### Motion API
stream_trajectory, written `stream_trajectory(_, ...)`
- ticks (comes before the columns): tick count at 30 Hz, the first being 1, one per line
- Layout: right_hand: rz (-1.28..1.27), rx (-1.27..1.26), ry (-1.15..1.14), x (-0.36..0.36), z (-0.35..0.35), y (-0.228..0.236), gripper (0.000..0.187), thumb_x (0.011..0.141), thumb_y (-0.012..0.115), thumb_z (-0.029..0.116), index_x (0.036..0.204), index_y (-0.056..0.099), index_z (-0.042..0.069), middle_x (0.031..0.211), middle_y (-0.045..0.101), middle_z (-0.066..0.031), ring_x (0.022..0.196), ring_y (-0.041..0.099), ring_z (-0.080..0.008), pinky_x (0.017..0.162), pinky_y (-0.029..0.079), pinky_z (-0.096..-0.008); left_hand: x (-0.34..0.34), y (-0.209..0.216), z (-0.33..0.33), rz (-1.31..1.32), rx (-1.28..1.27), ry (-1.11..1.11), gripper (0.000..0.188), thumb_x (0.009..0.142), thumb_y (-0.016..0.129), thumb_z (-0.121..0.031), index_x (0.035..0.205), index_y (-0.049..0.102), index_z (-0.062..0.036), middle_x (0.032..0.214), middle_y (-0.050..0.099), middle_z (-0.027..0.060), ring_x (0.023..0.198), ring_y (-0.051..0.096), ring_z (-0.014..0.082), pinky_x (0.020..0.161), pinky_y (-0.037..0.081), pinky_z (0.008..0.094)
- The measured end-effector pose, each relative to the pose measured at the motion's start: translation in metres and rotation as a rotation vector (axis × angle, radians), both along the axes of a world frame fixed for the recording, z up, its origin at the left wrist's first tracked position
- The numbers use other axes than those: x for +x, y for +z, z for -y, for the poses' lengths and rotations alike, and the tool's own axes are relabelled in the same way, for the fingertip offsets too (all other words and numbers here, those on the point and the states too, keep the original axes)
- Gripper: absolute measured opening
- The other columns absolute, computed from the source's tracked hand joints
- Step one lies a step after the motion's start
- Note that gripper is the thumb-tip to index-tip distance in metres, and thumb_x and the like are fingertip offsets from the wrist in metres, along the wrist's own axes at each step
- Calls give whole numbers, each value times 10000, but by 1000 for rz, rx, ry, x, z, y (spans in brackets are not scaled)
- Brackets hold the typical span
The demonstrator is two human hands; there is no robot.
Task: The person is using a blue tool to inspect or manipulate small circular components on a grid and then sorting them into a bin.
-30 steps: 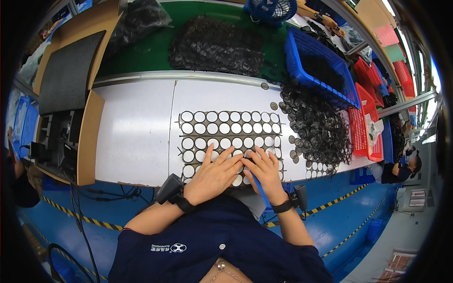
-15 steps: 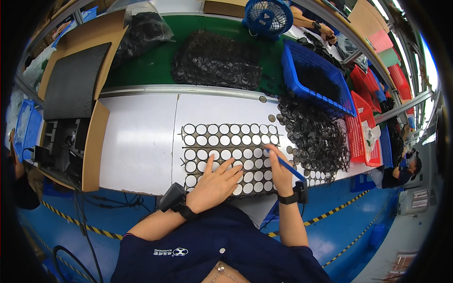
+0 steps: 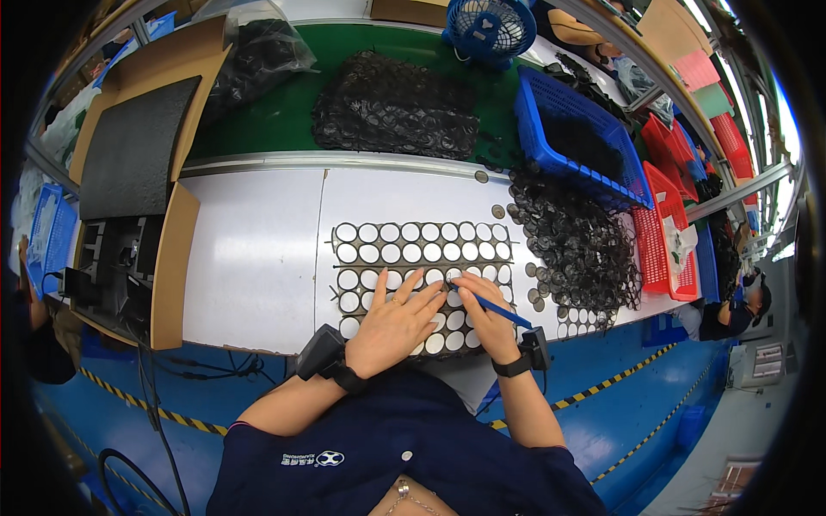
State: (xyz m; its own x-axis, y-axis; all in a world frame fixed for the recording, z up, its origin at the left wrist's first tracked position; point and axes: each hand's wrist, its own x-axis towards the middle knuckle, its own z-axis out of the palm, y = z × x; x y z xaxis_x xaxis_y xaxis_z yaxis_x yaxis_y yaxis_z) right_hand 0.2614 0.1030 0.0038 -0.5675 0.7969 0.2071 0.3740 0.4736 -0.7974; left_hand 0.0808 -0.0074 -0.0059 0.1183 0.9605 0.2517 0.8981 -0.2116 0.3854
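Observation:
In front of me on the white bench lies a dark sheet (image 3: 422, 266) with rows of round openings showing white. My left hand (image 3: 394, 334) rests palm down on it, its fingers spread across the lower rows. My right hand (image 3: 489, 320) pinches a slim blue pen-like tool (image 3: 503, 313), whose handle slants down to the right. The tool's tip end is beside my left fingertips, over the middle of the sheet. A small dark spot, perhaps a disc, shows there; the fingers partly hide it.
Loose black discs and scraps (image 3: 572, 245) heap at the right, below a blue basket (image 3: 538, 142). Stacked black sheets (image 3: 396, 107) lie on the green surface behind, near a blue fan (image 3: 490, 30). An open cardboard box (image 3: 176, 267) stands left; a red basket (image 3: 658, 245) stands right.
My right hand has moved left with the blue tool, from the sheet's right side to beside my left fingertips. My left hand stays almost in place.

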Motion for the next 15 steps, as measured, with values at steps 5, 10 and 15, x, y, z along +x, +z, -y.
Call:
stream_trajectory(5, 107, 328, 52, -4, 4, -4, 244, 950, 678, 156, 1178, 707, 76, 1178, 712, -97, 1222, 613, -286, 1084, 379, -467, 0, 3, -2, -23, -12, -12, 469, 969, 629, -313, 1391, 558, -121, 1478, 504, 44, 1446, 369, 302, 1136, 243, 665)
stream_trajectory(10, 244, 676, -20, -7, -35, -3, 293, 928, 683, 132, 1210, 664, 57, 1176, 695, -100, 1234, 602, -286, 1094, 358, -497, -1, 4, -1, -49, -8, -20, 458, 969, 626, -308, 1381, 565, -119, 1484, 500, 43, 1437, 376, 307, 1124, 258, 663)
stream_trajectory(15, -166, -87, -130, -7, -53, 5, 246, 1014, 592, 165, 1177, 693, 10, 1119, 724, -139, 1121, 657, -270, 972, 476, -390, -3, 10, -10, -22, -80, -28, 449, 962, 635, -301, 1365, 573, -110, 1425, 541, 56, 1382, 442, 298, 1115, 282, 648)
